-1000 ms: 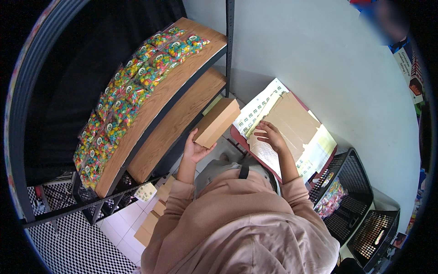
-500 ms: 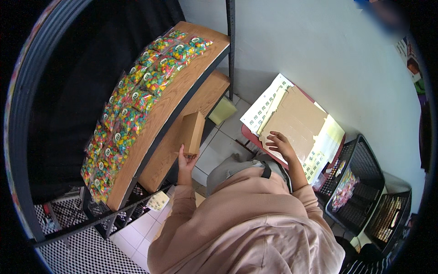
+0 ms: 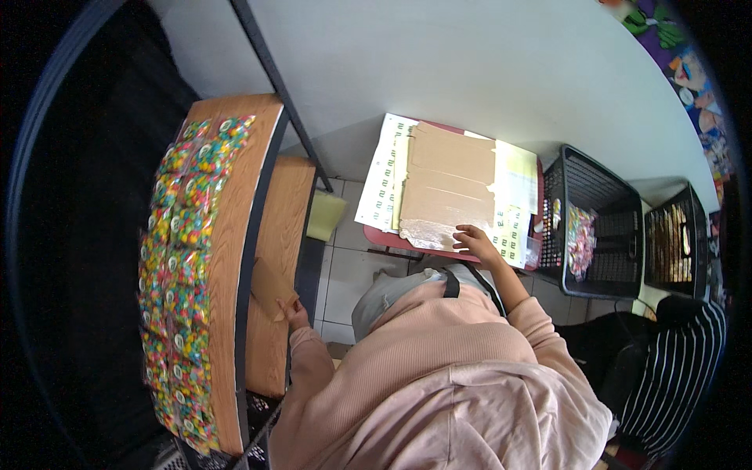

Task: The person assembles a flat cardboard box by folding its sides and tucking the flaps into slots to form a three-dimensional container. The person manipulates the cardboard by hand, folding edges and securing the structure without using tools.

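A folded brown cardboard box (image 3: 272, 287) is at the lower wooden shelf on the left, its far side tucked under the upper shelf's edge. My left hand (image 3: 294, 314) grips the near end of this box. On the right, a flat, unfolded cardboard sheet (image 3: 453, 172) lies over printed paper sheets (image 3: 381, 184) on a small red table (image 3: 392, 241). Over the near edge of that cardboard hovers my right hand (image 3: 475, 244), fingers spread and holding nothing; whether the fingertips touch it I cannot tell.
Bags of colourful candy (image 3: 188, 274) cover the upper wooden shelf (image 3: 235, 243). A black crate (image 3: 607, 235) with candy bags stands right of the table, beside another black crate (image 3: 675, 243). A striped cloth (image 3: 674, 368) is at lower right. Yellow paper (image 3: 326, 215) lies by the lower shelf.
My left hand has moved the cardboard box left, to the lower shelf and partly beneath the upper one. The view has turned. My right hand stays open near the flat cardboard's near edge.
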Motion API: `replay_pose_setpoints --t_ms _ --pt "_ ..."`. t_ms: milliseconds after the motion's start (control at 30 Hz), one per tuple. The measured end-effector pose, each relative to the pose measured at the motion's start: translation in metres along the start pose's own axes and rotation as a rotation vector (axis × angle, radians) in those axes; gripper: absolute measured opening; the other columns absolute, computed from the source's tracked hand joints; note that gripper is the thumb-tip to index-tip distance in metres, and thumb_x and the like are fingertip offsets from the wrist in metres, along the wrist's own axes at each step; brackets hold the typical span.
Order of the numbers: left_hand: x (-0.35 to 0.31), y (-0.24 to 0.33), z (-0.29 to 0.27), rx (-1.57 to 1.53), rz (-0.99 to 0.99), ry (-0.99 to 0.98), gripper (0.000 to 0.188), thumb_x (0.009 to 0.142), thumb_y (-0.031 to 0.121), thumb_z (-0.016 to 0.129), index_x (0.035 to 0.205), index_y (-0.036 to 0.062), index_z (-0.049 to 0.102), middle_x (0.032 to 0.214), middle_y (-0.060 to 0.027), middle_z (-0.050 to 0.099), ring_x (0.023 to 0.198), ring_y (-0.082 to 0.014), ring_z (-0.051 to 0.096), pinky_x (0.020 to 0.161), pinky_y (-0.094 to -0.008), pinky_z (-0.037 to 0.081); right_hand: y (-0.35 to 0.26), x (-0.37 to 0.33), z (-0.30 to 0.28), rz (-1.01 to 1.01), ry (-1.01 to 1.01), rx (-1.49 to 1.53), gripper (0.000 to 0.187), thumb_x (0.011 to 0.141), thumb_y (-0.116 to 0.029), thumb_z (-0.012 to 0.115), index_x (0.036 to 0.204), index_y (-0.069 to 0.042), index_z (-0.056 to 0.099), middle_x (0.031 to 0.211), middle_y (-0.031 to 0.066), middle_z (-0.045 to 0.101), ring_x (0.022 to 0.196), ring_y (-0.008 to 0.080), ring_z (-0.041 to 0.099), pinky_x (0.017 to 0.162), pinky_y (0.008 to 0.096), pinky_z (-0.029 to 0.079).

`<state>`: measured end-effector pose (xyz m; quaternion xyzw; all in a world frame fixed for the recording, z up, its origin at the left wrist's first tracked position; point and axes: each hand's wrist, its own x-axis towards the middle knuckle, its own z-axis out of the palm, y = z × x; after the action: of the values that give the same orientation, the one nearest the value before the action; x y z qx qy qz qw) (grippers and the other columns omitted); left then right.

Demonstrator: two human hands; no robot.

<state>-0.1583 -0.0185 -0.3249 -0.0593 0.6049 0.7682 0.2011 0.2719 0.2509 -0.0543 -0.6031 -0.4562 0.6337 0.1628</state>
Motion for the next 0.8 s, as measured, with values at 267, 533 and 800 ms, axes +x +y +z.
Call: replay_pose_setpoints --t_ms 267,533,800 --pt "0.017 0.032 0.016 0.517 -0.424 -0.136 0.067 0.075 0.033 0.062 0.129 0.0091 0.031 0.128 -0.0125 0.033 0.117 -0.0276 0.032 0.096 -0.0451 0.029 0.065 -0.001 -0.039 0.158 0.300 0.058 0.038 0.079 -0.016 0.058 0.111 0.001 0.047 0.088 0.0082 0.059 0.070 0.0156 0.059 0.058 0.0252 0.049" --pt "-0.029 0.021 0.137 0.765 -0.022 0.167 0.061 0.073 0.025 0.064 0.120 0.0005 0.035 0.122 -0.0163 0.033 0.106 -0.0273 0.040 0.087 -0.0419 0.036 0.093 0.026 -0.059 -0.053 0.763 -0.319 0.036 0.067 -0.019 0.065 0.095 0.003 0.058 0.078 0.0116 0.061 0.071 0.0212 0.058 0.065 0.0309 0.046" --pt "-0.177 0.080 0.324 0.753 0.542 -0.981 0.035 0.073 0.009 0.058 0.105 0.0028 0.046 0.104 -0.0138 0.045 0.089 -0.0258 0.046 0.081 -0.0355 0.038 0.086 0.051 -0.059 -0.021 0.792 -0.508 0.044 0.061 -0.022 0.064 0.096 0.003 0.058 0.093 0.0205 0.057 0.085 0.0320 0.056 0.078 0.0352 0.044"
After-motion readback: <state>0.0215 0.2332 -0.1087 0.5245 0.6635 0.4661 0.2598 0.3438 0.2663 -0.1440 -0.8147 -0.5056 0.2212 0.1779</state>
